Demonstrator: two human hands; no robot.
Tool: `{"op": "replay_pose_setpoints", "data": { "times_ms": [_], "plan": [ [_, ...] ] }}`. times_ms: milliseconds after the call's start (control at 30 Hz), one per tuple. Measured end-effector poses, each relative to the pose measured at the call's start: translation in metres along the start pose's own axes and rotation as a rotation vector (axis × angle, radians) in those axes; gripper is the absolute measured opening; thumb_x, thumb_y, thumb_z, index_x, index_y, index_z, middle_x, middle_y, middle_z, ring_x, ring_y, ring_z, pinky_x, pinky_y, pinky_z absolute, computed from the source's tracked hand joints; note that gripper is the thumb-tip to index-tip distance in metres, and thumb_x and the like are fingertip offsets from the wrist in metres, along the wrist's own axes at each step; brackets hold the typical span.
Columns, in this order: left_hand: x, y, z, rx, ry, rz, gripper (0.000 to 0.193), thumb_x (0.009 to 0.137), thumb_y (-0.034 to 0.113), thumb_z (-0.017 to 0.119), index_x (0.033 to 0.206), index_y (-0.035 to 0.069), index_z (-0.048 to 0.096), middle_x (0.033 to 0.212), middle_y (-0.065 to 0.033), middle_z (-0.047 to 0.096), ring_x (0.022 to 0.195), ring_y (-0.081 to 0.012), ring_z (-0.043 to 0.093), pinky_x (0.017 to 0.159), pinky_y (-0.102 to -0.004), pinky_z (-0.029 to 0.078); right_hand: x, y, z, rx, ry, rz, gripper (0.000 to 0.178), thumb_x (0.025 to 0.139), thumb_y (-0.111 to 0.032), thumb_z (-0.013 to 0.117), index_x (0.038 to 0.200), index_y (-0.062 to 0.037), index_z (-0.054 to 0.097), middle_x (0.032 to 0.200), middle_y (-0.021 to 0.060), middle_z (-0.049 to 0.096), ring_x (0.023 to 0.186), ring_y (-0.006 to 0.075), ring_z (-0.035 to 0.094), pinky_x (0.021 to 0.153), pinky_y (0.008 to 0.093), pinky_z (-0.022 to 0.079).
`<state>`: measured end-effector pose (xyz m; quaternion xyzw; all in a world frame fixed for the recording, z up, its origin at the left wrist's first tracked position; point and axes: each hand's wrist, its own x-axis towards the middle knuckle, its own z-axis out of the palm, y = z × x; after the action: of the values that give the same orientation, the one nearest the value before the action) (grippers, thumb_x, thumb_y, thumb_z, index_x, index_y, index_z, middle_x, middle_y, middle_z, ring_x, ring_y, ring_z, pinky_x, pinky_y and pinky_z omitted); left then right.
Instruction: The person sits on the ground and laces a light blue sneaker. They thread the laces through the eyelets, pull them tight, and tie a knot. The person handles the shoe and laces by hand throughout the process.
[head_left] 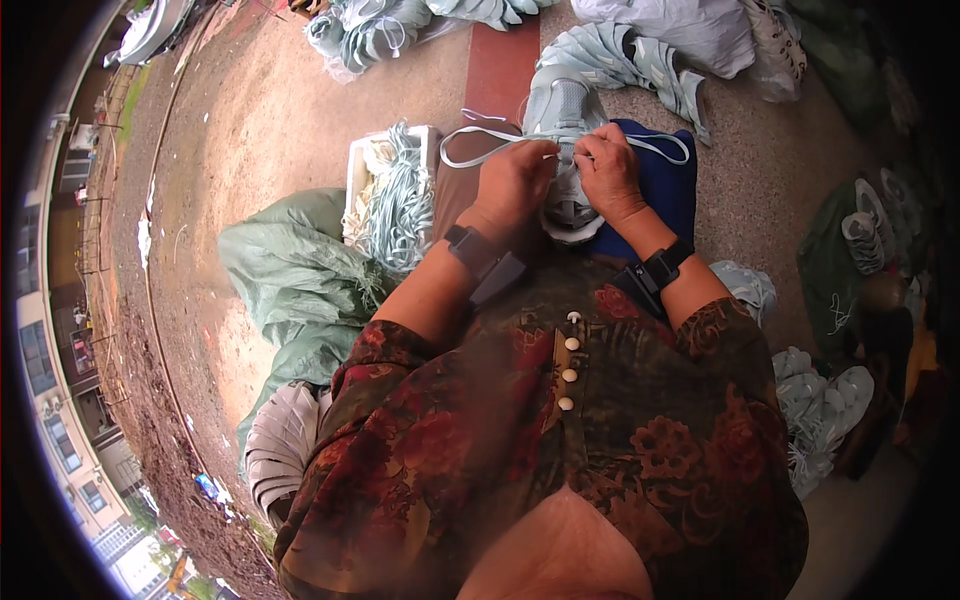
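Hiding part of the shoe (pixel 562 105) in the head view are the left hand (pixel 517 180) and the right hand (pixel 610 170), whose knuckles also cover stretches of the white lace (pixel 470 150). The dark lens rim cuts off the buildings at far left and the sacks at top right, and the things at far right sink into shadow, hard to make out. Sleeves and the flowered shirt (pixel 660 450) block much of the lower part.

Left of the arms stands a white box (pixel 431 150) filled with pale laces (pixel 395 200), with a green sack (pixel 300 260) just beside it and a stack of pale pieces (pixel 280 440) below. Beyond the shoe, pale blue shoe parts (pixel 650 70) lie in a curved row near a white bag (pixel 690 30). To the right are a pair of shoes (pixel 868 235) and, lower, a heap of pale shoes (pixel 825 400). Dark blue cloth (pixel 668 190) shows beside the right hand, brown cloth (pixel 455 195) beside the left.

The shoe lies directly under and between both hands, reaching out past the fingertips. The left thumb and fingers pinch the lace; the right fingers are bunched, pinching it too, and loops of it swing out on either side
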<state>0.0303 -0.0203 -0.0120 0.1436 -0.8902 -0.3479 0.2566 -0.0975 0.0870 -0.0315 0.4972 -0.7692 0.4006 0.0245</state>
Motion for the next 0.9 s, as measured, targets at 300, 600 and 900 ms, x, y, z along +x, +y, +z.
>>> {"op": "replay_pose_setpoints", "data": {
  "times_ms": [300, 600, 900],
  "plan": [
    [0.045, 0.028, 0.0, 0.647, -0.541, 0.034, 0.012, 0.074, 0.017, 0.056, 0.076, 0.01, 0.065, 0.072, -0.0114, 0.065, 0.066, -0.0299, 0.064, 0.057, -0.0401, 0.05, -0.005, 0.005, 0.003, -0.043, 0.024, -0.024, 0.007, 0.065, -0.002, 0.062, 0.069, -0.0046, 0.056, 0.08, 0.0128, 0.053, 0.084, 0.0321, 0.051, 0.074, 0.0411, 0.041],
    [0.062, 0.003, -0.001, 0.586, -0.577, 0.067, 0.009, 0.071, 0.014, 0.056, 0.072, 0.007, 0.063, 0.07, -0.015, 0.063, 0.067, -0.033, 0.063, 0.059, -0.0416, 0.05, -0.005, 0.011, -0.001, 0.058, -0.013, -0.041, 0.01, 0.066, -0.001, 0.061, 0.075, -0.0038, 0.059, 0.087, 0.0133, 0.053, 0.085, 0.0321, 0.053, 0.074, 0.0397, 0.044],
    [0.035, -0.03, -0.041, -0.044, -0.274, -0.104, 0.006, 0.073, 0.009, 0.066, 0.073, 0.005, 0.062, 0.068, -0.0075, 0.061, 0.063, -0.0196, 0.059, 0.057, -0.0317, 0.046, -0.009, 0.013, -0.012, 0.18, -0.055, -0.085, 0.028, 0.068, -0.015, 0.072, 0.095, -0.009, 0.064, 0.086, 0.0117, 0.053, 0.08, 0.0287, 0.055, 0.07, 0.0365, 0.046]
  ]
}}
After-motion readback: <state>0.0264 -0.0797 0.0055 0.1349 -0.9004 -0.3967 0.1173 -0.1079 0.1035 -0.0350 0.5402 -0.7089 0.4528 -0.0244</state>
